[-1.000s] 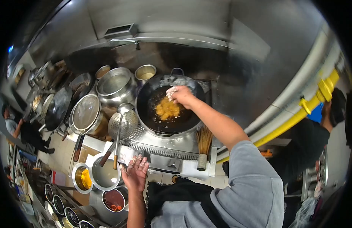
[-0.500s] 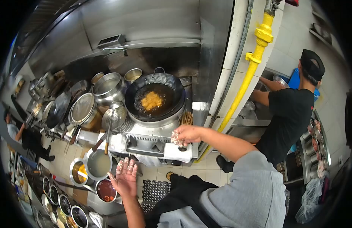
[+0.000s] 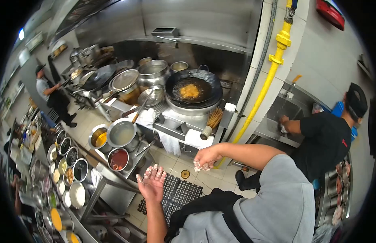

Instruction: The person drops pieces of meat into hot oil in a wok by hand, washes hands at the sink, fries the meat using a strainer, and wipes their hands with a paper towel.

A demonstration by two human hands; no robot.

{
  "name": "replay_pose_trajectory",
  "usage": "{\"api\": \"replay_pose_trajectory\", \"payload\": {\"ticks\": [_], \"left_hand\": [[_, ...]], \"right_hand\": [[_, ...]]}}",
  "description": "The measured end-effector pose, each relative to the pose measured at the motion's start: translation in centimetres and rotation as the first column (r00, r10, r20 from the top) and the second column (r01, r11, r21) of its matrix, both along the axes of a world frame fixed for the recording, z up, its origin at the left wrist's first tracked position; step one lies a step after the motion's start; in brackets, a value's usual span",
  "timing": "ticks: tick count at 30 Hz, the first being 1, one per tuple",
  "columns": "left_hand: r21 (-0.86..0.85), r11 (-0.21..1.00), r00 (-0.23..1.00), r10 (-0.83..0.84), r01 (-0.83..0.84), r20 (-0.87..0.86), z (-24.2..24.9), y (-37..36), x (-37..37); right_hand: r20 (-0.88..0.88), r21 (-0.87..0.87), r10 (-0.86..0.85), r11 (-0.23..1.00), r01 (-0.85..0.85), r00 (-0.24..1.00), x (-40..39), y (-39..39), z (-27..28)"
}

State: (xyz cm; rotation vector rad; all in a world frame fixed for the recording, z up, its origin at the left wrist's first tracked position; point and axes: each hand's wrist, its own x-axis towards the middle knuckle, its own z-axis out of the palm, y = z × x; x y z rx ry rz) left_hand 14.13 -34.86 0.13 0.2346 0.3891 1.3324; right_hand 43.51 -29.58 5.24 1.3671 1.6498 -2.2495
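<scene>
Palm up and fingers spread, my left hand (image 3: pixel 152 184) holds nothing; white paste coats its fingertips. Nearest to it are a pot with red liquid (image 3: pixel 118 159) and a black perforated mat (image 3: pixel 175 192) on the floor. My right hand (image 3: pixel 205 157) has its fingers bent downward and coated with the same paste; whether anything is inside them is hidden. Beyond it, a bamboo brush (image 3: pixel 212 122) lies at the stove's edge. Golden food (image 3: pixel 190 91) fries in dark oil in a black wok (image 3: pixel 214 87).
A person in black (image 3: pixel 323 141) works at a sink (image 3: pixel 283 117) on the right. Another person (image 3: pixel 50 91) stands far left. Pots (image 3: pixel 153 69) line the stove, a ladle (image 3: pixel 143 101) lies across its front, and several containers (image 3: pixel 77 194) fill the left counter. A yellow pipe (image 3: pixel 263 99) runs down the wall.
The camera view has swung left and down, showing more of the left counter and the sink. My right hand is now away from the stove's front edge. The person in black now reaches into the sink.
</scene>
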Motion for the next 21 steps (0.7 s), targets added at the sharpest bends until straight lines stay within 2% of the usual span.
{"api": "replay_pose_trajectory", "payload": {"ticks": [2,4,6,8,10,12,15,19,21], "left_hand": [[-0.005,0.999,0.999,0.041,-0.041,-0.004,0.7,-1.4,1.3],[0.044,0.998,0.999,0.043,-0.042,-0.012,1.0,-2.5,3.7],[-0.014,0.997,0.995,0.078,-0.079,-0.061,1.9,-3.4,7.2],[0.03,1.0,1.0,-0.001,0.002,-0.02,1.2,-3.9,10.7],[0.023,1.0,0.998,0.018,-0.017,-0.059,1.8,-4.6,15.8],[0.041,0.996,0.997,-0.08,0.079,0.007,1.1,-5.2,20.2],[-0.036,0.99,0.99,-0.137,0.136,-0.031,1.3,-7.0,26.8],[-0.107,0.978,0.981,-0.187,0.181,-0.054,1.0,-7.8,32.3],[-0.093,0.969,0.97,-0.236,0.23,-0.064,0.9,-7.1,34.3]], "right_hand": [[0.121,-0.088,0.174,0.983,-0.164,0.977,1.4,-0.8,0.1],[0.13,-0.105,0.222,0.972,-0.209,0.966,3.4,-1.7,0.1],[0.209,-0.121,0.329,0.943,-0.309,0.921,5.6,-2.8,0.4],[0.225,-0.08,0.331,0.944,-0.321,0.916,8.9,-3.9,0.6],[0.224,-0.122,0.371,0.928,-0.351,0.902,13.1,-4.5,0.8],[0.194,-0.127,0.347,0.936,-0.327,0.917,17.7,-5.6,0.1],[0.225,-0.2,0.359,0.927,-0.318,0.906,24.0,-7.4,0.3],[0.29,-0.199,0.361,0.929,-0.313,0.886,30.0,-8.8,1.7],[0.263,-0.197,0.332,0.938,-0.286,0.906,32.4,-8.3,1.6]]}}
